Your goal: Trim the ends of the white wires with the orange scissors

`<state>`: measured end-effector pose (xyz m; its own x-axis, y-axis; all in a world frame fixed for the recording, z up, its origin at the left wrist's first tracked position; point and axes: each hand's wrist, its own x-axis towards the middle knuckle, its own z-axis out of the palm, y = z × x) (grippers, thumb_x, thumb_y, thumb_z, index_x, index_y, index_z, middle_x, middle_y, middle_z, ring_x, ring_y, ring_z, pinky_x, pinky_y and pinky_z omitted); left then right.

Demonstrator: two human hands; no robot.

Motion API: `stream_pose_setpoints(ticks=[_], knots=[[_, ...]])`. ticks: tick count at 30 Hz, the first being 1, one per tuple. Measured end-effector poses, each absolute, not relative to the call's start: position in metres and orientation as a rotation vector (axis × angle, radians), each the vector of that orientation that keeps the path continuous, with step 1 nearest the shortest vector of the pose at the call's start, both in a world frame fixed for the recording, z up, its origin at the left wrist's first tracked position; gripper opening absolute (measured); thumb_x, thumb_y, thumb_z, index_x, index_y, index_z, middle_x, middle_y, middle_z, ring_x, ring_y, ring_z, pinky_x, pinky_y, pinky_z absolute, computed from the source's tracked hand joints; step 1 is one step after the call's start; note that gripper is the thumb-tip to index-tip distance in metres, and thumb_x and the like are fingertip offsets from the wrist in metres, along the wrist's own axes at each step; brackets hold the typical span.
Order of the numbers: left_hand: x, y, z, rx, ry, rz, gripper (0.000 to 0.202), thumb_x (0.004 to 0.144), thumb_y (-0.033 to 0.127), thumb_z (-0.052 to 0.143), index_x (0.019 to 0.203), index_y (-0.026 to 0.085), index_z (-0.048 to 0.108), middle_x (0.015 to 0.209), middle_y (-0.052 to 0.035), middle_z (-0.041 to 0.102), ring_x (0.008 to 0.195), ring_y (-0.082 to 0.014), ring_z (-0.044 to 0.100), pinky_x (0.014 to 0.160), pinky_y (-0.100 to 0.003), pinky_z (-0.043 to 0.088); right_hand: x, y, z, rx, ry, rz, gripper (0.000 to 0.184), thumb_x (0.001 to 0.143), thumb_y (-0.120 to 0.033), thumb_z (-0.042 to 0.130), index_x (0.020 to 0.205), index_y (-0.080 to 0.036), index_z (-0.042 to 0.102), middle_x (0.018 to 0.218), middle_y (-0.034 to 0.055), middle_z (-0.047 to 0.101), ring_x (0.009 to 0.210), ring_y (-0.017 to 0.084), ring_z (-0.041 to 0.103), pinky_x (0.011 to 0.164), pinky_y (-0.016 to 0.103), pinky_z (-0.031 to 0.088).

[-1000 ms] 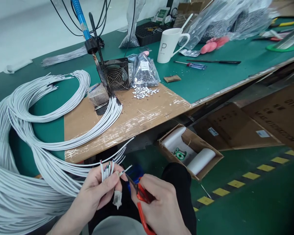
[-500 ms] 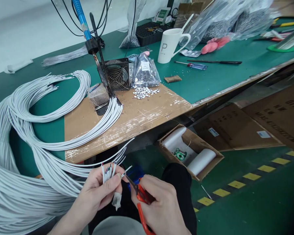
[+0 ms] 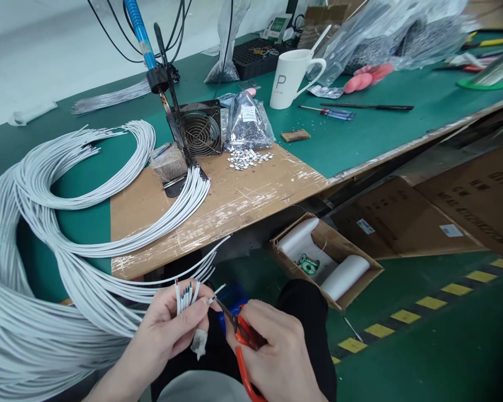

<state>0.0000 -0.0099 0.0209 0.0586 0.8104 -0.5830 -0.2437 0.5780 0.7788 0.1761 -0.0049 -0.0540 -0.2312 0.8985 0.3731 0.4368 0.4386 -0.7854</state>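
Note:
My left hand [image 3: 178, 321] is closed on several white cables [image 3: 186, 298], whose cut ends with coloured inner wires stick up between thumb and fingers. One cable end points right from the fingertips. A pale wrapped piece [image 3: 199, 341] shows below the left fingers; whether it is tape on a finger I cannot tell. In my right hand [image 3: 274, 349] is a pair of scissors [image 3: 243, 338] with orange-red handles. The blades' tips meet the cable end by my left fingertips. More cables of the large coiled bundle [image 3: 58, 318] run in from the left, behind my left hand.
On the bench lie a cardboard sheet [image 3: 243, 195], a soldering stand [image 3: 178, 125], a small fan [image 3: 201, 131], a heap of small metal parts [image 3: 247, 158] and a white mug [image 3: 291, 78]. An open carton [image 3: 360, 285] stands low, right of my knee.
Almost nothing differs. My right hand and the scissors have shifted very slightly, and the blade tips stay at the cable end.

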Motion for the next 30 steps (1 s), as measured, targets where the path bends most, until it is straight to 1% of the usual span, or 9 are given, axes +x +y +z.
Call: stream_pose_setpoints(ticks=[3,9,13,18,22,26,30], knots=[[0.0,-0.01,0.02,0.563,1.262,0.865,0.045,0.076,0.057,0.089,0.087,0.015,0.076,0.055,0.0057,0.054,0.04,0.0014,0.022,0.038,-0.014,0.01,0.176,-0.005,-0.054,-1.141,-1.848,0.681,0.038,0.08,-0.007,0.055,0.069,-0.023,0.023,0.059,-0.0069,0.031,0.052,0.009,0.029,0.048,0.024,0.024],[0.001,-0.012,0.018,0.558,1.259,0.881,0.042,0.077,0.054,0.089,0.087,0.016,0.075,0.058,0.0059,0.056,0.04,0.0013,0.02,0.039,-0.013,0.013,0.177,-0.005,-0.052,-1.141,-1.861,0.661,0.037,0.081,-0.007,0.055,0.068,-0.023,0.024,0.057,-0.0069,0.033,0.051,0.009,0.03,0.048,0.024,0.025],[0.001,-0.012,0.018,0.567,1.274,0.878,0.042,0.078,0.054,0.088,0.09,0.015,0.075,0.058,0.0054,0.056,0.042,0.0001,0.019,0.039,-0.015,0.012,0.179,-0.005,-0.051,-1.139,-1.88,0.667,0.037,0.08,-0.005,0.054,0.066,-0.023,0.025,0.057,-0.0066,0.035,0.05,0.009,0.032,0.048,0.024,0.025],[0.001,-0.011,0.02,0.585,1.3,0.864,0.047,0.076,0.058,0.088,0.089,0.015,0.077,0.059,0.004,0.057,0.044,-0.0005,0.018,0.042,-0.017,0.009,0.177,-0.007,-0.054,-1.141,-1.86,0.659,0.038,0.082,-0.005,0.054,0.065,-0.023,0.026,0.056,-0.006,0.037,0.05,0.009,0.034,0.047,0.025,0.025],[0.002,-0.011,0.02,0.585,1.323,0.871,0.047,0.076,0.058,0.088,0.09,0.015,0.076,0.06,0.0046,0.056,0.045,-0.0012,0.018,0.044,-0.018,0.01,0.176,-0.008,-0.055,-1.162,-1.909,0.547,0.038,0.088,-0.007,0.056,0.066,-0.024,0.03,0.058,-0.0053,0.038,0.051,0.01,0.036,0.049,0.025,0.028],[0.003,-0.011,0.02,0.584,1.333,0.887,0.046,0.077,0.057,0.088,0.089,0.015,0.074,0.06,0.0052,0.054,0.047,-0.0026,0.021,0.045,-0.019,0.011,0.174,-0.008,-0.058,-1.173,-1.908,0.344,0.037,0.09,-0.007,0.057,0.066,-0.024,0.034,0.059,-0.0042,0.039,0.053,0.011,0.037,0.05,0.026,0.03],[0.004,-0.011,0.02,0.587,1.337,0.888,0.048,0.076,0.058,0.087,0.09,0.014,0.075,0.061,0.0043,0.055,0.048,-0.0032,0.023,0.046,-0.021,0.01,0.169,-0.012,-0.066,-1.205,-1.804,0.323,0.039,0.092,-0.008,0.059,0.066,-0.024,0.035,0.06,-0.0042,0.039,0.054,0.012,0.036,0.052,0.028,0.029]])
